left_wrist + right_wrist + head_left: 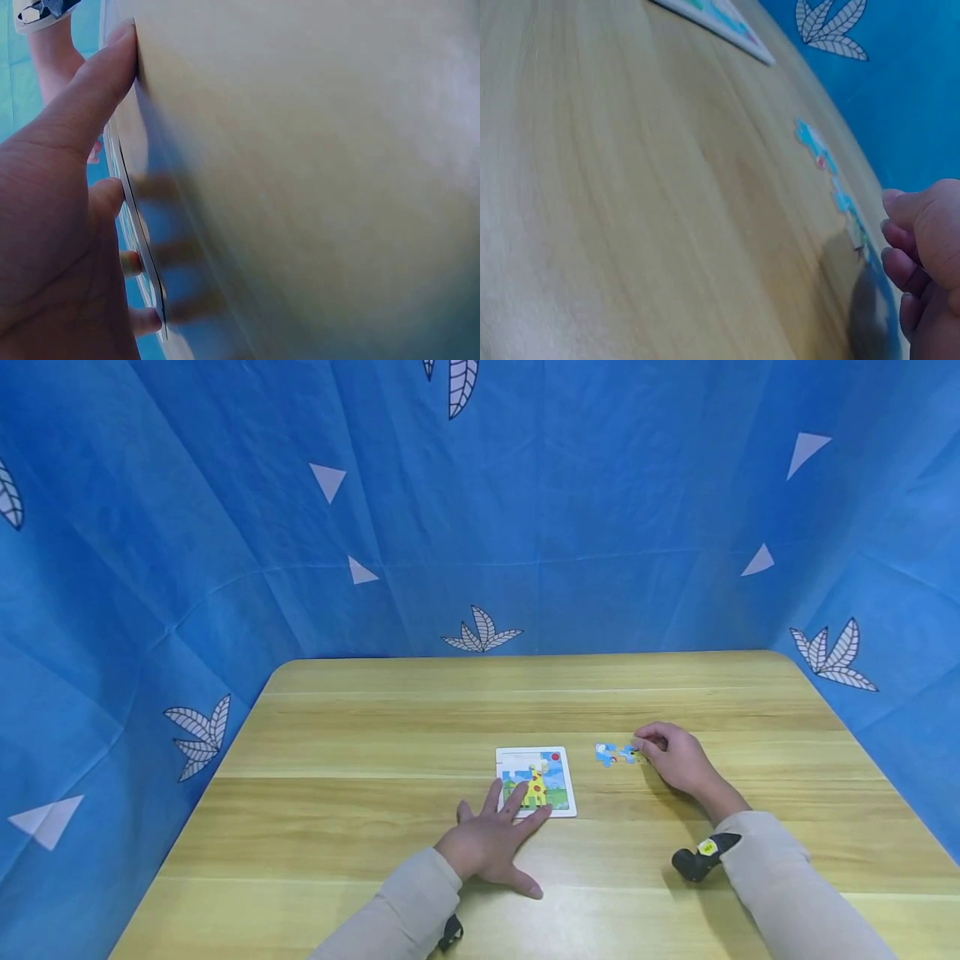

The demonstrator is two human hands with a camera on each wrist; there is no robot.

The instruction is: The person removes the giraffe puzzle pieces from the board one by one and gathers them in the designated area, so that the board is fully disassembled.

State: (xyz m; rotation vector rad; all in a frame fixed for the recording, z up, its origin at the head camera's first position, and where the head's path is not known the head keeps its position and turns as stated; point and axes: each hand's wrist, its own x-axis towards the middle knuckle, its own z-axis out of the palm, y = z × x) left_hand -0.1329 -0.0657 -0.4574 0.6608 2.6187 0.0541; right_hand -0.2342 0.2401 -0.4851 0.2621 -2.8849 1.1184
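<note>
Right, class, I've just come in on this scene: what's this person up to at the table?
A person is working at a giraffe puzzle on the wooden table. The left hand is spread, its fingers resting over the board's near edge. The right hand is at some loose pieces beside the board; whether it grips one is unclear. The puzzle's upper left is unfilled.

Beige sleeves (795,889), black wrist devices (692,865)
</note>
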